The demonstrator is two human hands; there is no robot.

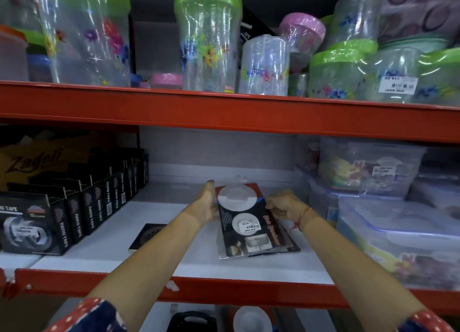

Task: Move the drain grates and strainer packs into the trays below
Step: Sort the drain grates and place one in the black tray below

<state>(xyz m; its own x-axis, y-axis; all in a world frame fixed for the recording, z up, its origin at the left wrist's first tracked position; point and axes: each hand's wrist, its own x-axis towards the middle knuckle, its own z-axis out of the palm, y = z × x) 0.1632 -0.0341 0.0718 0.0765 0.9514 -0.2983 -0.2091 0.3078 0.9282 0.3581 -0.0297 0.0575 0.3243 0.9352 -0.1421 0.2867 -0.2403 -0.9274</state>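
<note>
A stack of strainer packs point(251, 222), black cards with round white strainers in clear wrap, lies on the white middle shelf point(104, 252). My left hand point(207, 202) grips the stack's left edge. My right hand point(283, 204) holds its right edge. A square black drain grate point(146, 234) lies flat on the shelf to the left, partly hidden by my left forearm. Below the shelf edge a black item point(191, 319) and a white round strainer point(251, 319) show on the lower level.
Black nano tape boxes point(74, 207) line the shelf's left side. Clear lidded containers point(398, 227) are stacked at the right. Floral plastic jars point(209, 40) fill the upper shelf above a red beam point(224, 110). A red shelf lip point(199, 287) runs along the front.
</note>
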